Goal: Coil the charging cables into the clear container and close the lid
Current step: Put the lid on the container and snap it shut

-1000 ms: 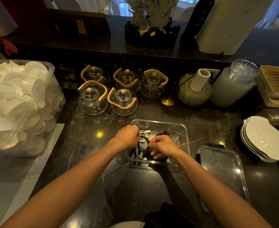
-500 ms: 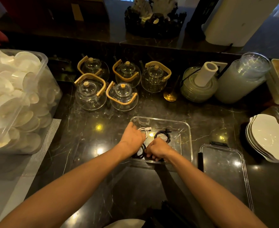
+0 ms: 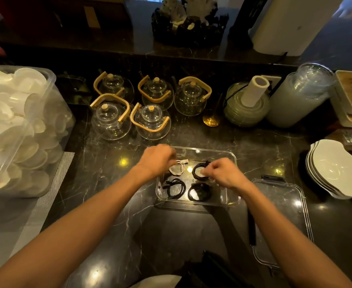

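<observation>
Clear plastic bin: far left of my left hand, full of white cups, well apart from the work.
Left hand: over the container's far-left corner, fingers curled down toward the white cable; blurred, cannot tell if they pinch it.
Black cables: three coils; two in the near row below my hands, one far-right just under my right fingertips.
Right hand: over the container's right half, fingers loosely curled; blurred, cannot tell if holding anything.
Container: clear, open, directly beneath both hands on the dark marble.
Handling: cables light, soft, likely springy; I'd pinch across the bundled loops, not the plug ends, so coils don't unwind.
Lid: flat on the counter just right of my right wrist, not yet on.
Edges: container walls low; glass teapots beyond my fingers, plates right of the lid, both fragile.
Room: bare counter toward me; lid can likely slide left over the container.
</observation>
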`<action>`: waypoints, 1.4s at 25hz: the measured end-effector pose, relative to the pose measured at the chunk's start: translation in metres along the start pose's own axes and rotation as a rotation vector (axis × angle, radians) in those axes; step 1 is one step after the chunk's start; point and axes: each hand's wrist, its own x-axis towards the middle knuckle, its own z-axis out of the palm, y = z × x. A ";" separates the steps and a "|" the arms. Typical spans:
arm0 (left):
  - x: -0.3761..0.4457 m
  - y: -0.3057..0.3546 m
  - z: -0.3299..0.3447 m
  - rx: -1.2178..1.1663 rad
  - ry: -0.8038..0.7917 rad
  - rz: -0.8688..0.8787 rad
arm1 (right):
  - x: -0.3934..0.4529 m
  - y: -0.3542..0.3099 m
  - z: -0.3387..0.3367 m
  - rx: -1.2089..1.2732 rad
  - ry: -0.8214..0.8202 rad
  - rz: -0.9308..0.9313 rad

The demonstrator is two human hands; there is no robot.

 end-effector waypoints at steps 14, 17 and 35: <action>-0.027 0.176 0.051 -0.592 -0.216 0.196 | -0.120 0.146 -0.059 0.204 0.745 0.138; -0.041 0.212 0.098 -0.795 -0.444 -0.071 | -0.131 0.199 -0.041 0.079 0.817 0.355; -0.054 0.255 0.142 -1.011 -0.583 -0.410 | -0.185 0.273 0.016 -0.068 0.620 0.302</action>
